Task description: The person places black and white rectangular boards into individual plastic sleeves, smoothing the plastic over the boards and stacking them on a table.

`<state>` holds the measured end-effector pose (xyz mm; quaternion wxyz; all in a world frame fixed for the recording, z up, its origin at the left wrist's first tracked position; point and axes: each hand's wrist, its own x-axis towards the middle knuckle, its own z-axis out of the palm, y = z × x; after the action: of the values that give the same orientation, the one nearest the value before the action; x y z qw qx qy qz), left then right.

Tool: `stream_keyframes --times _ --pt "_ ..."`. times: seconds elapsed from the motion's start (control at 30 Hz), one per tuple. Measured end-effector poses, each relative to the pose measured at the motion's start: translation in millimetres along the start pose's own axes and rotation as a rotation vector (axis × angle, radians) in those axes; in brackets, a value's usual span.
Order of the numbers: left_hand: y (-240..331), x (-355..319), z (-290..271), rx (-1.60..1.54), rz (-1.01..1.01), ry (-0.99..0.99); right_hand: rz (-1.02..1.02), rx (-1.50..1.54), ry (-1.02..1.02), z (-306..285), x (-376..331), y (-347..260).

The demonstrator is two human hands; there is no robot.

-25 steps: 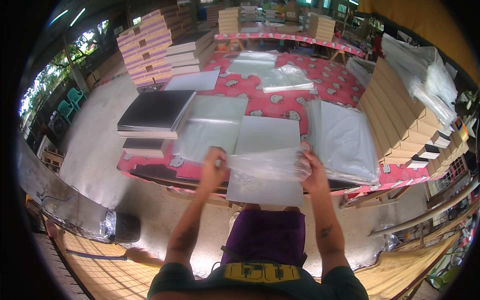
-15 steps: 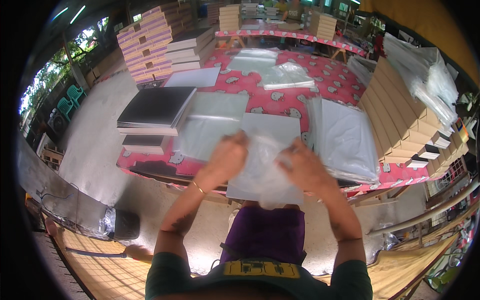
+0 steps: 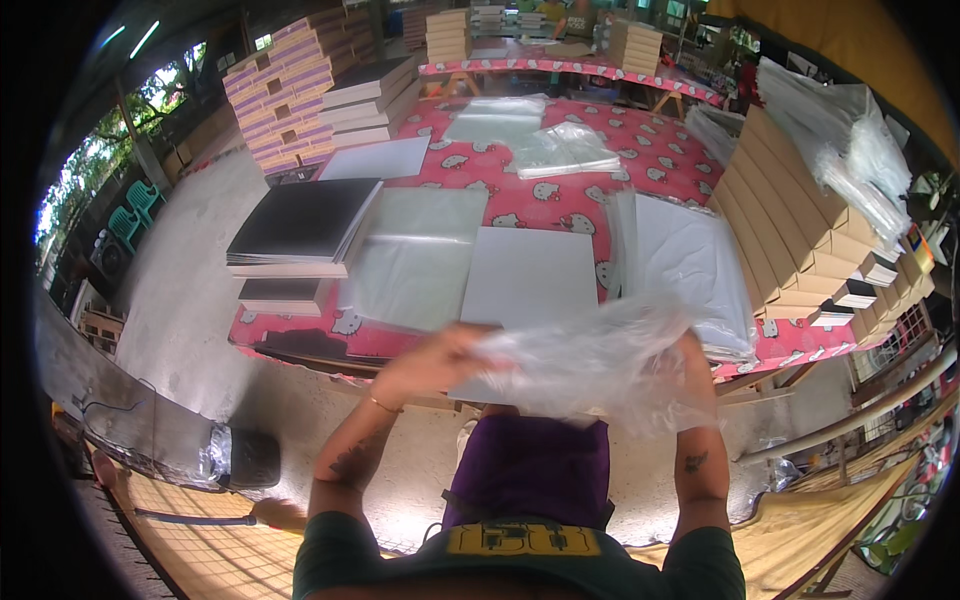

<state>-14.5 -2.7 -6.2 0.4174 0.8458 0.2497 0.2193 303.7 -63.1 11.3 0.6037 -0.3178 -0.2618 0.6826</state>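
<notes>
My left hand [image 3: 432,364] pinched clear plastic [image 3: 590,360]; how my right hand [image 3: 692,352] gripped, I couldn't tell. Yellow lettering [image 3: 525,541] marked my shirt [image 3: 415,562].

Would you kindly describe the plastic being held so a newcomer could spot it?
Find the pink table and its near edge. There, crumpled clear plastic stretches from the left hand to the right hand. Unlike the clear plastic stack lying beyond, it is lifted.
</notes>
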Motion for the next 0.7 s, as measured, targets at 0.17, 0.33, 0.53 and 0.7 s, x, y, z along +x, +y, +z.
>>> stream_keyframes --times 0.17,0.33,0.53,0.7 --pt "-0.2 -0.5 2.8 -0.955 -0.162 0.518 0.007 -0.681 -0.642 -71.5 39.7 15.2" --pt "-15.0 -9.4 19.4 -0.342 -0.092 -0.168 0.028 -0.099 -0.252 -67.1 30.3 23.6" --pt "-25.3 -24.7 15.1 -1.016 -0.321 0.380 0.182 -0.087 -0.707 -132.1 37.5 47.0" --pt "-25.6 -51.8 27.1 -1.231 -0.107 0.357 0.096 -0.332 -0.505 -132.5 6.1 57.8"
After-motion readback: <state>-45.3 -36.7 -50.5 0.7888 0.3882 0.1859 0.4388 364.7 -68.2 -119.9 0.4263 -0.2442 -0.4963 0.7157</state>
